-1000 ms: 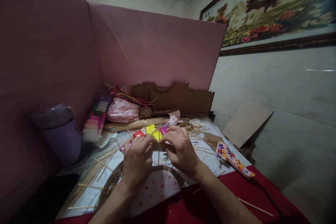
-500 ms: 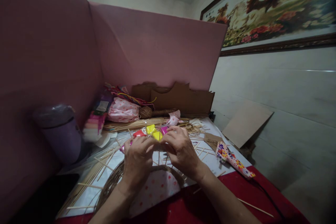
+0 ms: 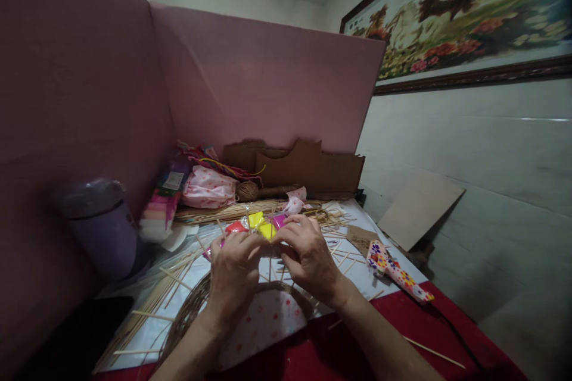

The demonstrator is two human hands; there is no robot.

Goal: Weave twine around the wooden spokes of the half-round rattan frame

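Observation:
My left hand (image 3: 233, 268) and my right hand (image 3: 308, 256) meet at the middle of the table, fingers curled and pinched together round something small that I cannot make out, among thin wooden sticks (image 3: 179, 280). Just beyond my fingertips lie bright red, yellow and pink plastic pieces (image 3: 261, 225). Under my wrists sits a woven wicker ring (image 3: 187, 315) over a white cloth with red dots (image 3: 268, 321).
A purple lidded tub (image 3: 100, 226) stands at the left. A spotted pink pouch (image 3: 209, 187), a ball of twine (image 3: 248, 191), cardboard pieces (image 3: 308, 169) and a bundle of reeds (image 3: 223, 212) line the pink partition. A flower-patterned glue gun (image 3: 395, 271) lies at the right on the table.
My fingers have shifted only slightly, staying pinched together at the same spot. Nothing else has moved.

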